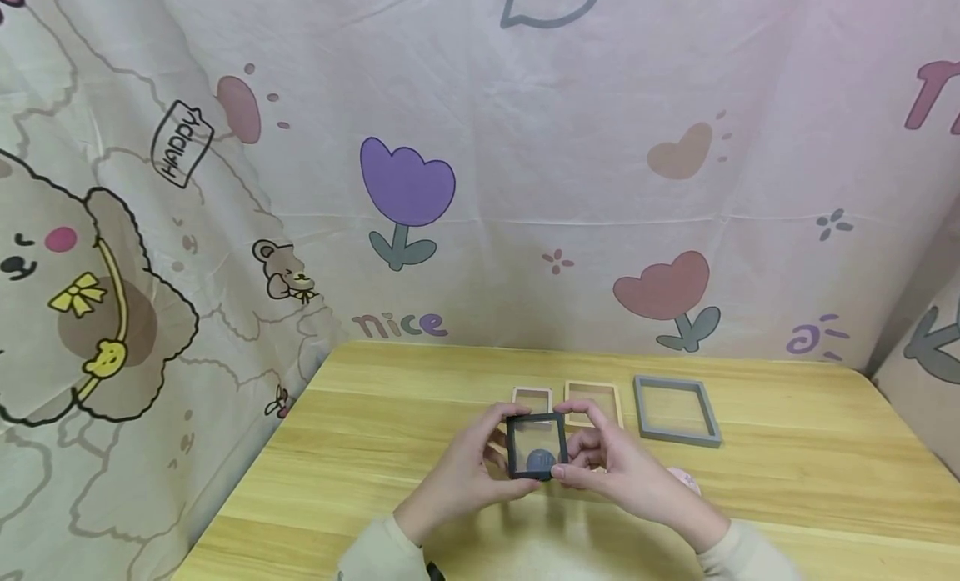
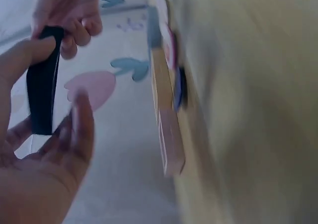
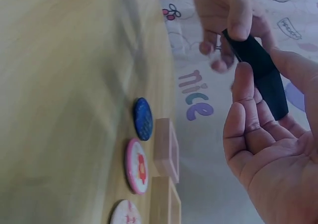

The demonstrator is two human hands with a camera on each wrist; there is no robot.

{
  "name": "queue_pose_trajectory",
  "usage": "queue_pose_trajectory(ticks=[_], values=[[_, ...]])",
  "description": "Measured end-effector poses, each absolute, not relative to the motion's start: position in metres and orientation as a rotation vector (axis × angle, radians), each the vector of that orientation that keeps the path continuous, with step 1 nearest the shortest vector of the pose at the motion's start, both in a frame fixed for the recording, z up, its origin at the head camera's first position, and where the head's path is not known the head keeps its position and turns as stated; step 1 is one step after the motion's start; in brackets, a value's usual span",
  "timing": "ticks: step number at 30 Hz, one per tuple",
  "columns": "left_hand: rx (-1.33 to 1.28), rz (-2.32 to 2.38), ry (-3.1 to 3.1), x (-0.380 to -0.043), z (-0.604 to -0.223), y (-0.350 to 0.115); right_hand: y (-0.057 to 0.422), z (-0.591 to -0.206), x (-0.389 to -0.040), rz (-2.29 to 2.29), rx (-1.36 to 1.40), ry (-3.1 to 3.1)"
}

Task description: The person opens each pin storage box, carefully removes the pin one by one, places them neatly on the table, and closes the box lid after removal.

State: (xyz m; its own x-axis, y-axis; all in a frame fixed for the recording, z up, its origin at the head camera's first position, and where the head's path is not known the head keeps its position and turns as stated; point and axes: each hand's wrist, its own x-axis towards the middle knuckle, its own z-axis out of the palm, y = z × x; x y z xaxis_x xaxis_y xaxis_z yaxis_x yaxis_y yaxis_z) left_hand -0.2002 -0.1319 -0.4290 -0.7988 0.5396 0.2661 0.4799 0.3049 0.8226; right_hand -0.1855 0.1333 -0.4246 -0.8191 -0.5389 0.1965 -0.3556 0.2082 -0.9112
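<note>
A small square black frame [image 1: 513, 448] with a see-through middle is held up above the table between both hands. My left hand [image 1: 468, 473] grips its left side, with fingers at the top corner and thumb at the bottom edge. On the opposite side my right hand [image 1: 626, 473] holds it the same way, its thumb by the lower right corner. From the side, the frame [image 3: 263, 75] looks thick and dark. A blue round disc [image 3: 143, 118] lies on the table below and shows through the frame's middle in the head view.
Behind the hands lie a small pink frame [image 1: 532, 391], a light wooden frame [image 1: 592, 386] and a larger grey frame [image 1: 678, 438]. A pink-rimmed disc [image 3: 136, 166] and a pale disc [image 3: 125, 214] lie on the wooden table [image 1: 360, 431]. A printed curtain [image 1: 487, 189] hangs behind.
</note>
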Motion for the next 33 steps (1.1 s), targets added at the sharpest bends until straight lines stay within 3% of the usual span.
queue_pose_trajectory(ticks=[5,19,33], values=[[1.075,1.158,2.804,-0.214,-0.428,-0.143,0.13,-0.43,-0.184,-1.626,-0.86,2.348],[0.645,0.906,2.896,-0.306,-0.456,-0.213,0.154,-0.442,-0.184,-1.562,-0.79,2.467],[0.697,0.761,2.79,-0.32,-0.459,-0.215,0.177,-0.44,-0.19,-1.466,-0.823,2.553]])
